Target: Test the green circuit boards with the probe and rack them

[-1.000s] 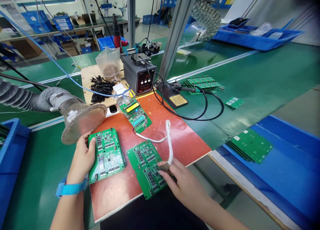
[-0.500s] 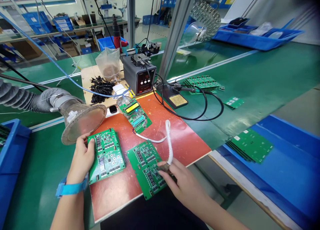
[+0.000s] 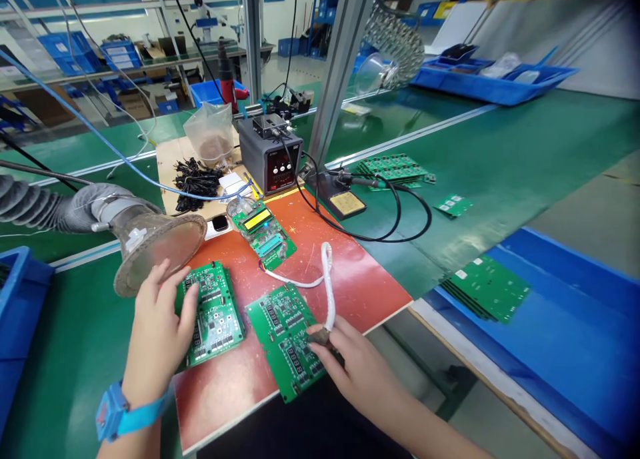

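The left hand [image 3: 160,326] lies open on one green board [image 3: 215,316]; the right hand [image 3: 363,372] pinches a plug [image 3: 319,336], which may slip if the cord [image 3: 329,286] tugs.

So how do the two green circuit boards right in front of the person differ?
The left board lies under the left hand, which covers its left part; the right board is touched only at its right edge. There the right hand pinches a plug on a white cable; the left board has no cable. The right board is turned more diagonally. Both are green and lie flat on the red mat.
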